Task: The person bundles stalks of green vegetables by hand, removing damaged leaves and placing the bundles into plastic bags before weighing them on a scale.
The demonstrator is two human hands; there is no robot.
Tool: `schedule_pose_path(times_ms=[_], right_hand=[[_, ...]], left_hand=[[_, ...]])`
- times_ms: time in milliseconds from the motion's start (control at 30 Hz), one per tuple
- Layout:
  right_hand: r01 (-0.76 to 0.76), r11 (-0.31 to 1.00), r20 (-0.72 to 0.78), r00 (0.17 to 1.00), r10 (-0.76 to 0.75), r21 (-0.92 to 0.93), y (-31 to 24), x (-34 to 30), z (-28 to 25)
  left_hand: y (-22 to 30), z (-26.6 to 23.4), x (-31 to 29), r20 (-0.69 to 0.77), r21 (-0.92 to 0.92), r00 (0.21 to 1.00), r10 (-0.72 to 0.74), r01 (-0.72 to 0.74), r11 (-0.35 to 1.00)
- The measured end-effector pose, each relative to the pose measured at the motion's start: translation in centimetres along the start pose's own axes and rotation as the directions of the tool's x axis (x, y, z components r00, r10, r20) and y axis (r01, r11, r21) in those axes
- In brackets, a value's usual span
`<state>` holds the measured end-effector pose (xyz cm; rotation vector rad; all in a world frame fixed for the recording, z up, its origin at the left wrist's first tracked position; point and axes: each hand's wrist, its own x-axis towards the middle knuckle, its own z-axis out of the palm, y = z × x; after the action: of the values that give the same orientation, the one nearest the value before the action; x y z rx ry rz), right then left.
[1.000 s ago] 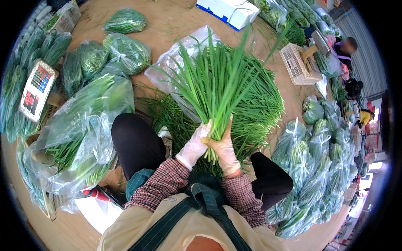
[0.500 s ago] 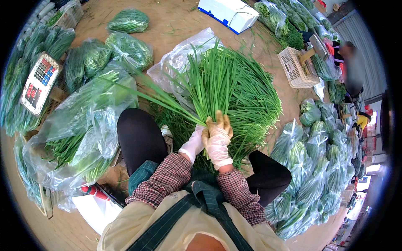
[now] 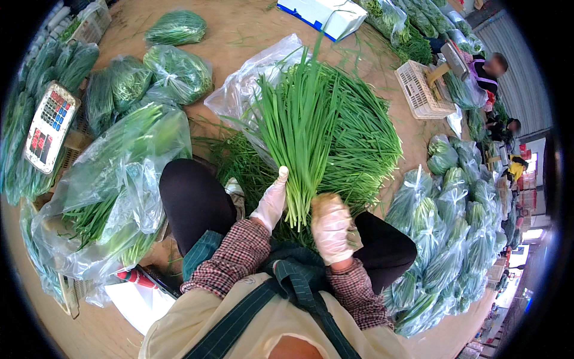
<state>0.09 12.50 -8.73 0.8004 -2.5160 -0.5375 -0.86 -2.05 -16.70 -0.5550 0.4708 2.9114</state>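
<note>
- Garlic chives bunch (image 3: 299,137) stands upright between my two hands, cut ends down near my knees, leaf tips fanning up and away from me. Long axis runs from my lap toward the far floor.
- My left hand (image 3: 272,200), in a thin pale glove, lies flat against the left side of the stalks, fingers extended upward along them; this grip is pressed to the bunch, not curled round it.
- My right hand (image 3: 330,227), also gloved, sits at the base on the right side, fingers curled. Whether it fully encloses the stalks I cannot tell; it is blurred.
- Both hands are at the butt end; the right is the lower and nearer the cut ends.
- Bunch is held just above a loose heap of chives (image 3: 365,143) spread on a clear plastic sheet (image 3: 251,84) on the floor.
- Counts: one bunch in hand, one loose heap, two gloved hands.
- One digital scale (image 3: 49,127) far left, one white plastic crate (image 3: 418,90) far right, one white and blue box (image 3: 329,13) at the top.
- Bagged greens (image 3: 119,173) in clear bags lie many on both sides, too crowded to count.
</note>
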Motion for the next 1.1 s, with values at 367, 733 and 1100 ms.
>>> schedule_pose_path(times_ms=[367,733,1100], right_hand=[[-0.544,-0.524,0.539,0.823,-0.18,0.655,-0.4,3.8,3.6],[-0.263,-0.512,0.174,0.961,-0.216,0.818,-6.5,16.8,-14.8],[0.811,-0.327,-0.865,0.389,-0.317,0.484,-31.0,12.9,-29.6]], left_hand=[[-1.3,5.4,0.2,0.223,0.484,0.861,0.457,-0.504,0.715],[21.2,10.1,-24.4,0.369,0.921,0.551,0.748,-0.327,-0.213],[37.9,-14.4,-42.5,0.295,0.159,0.241,0.924,0.942,-0.296]])
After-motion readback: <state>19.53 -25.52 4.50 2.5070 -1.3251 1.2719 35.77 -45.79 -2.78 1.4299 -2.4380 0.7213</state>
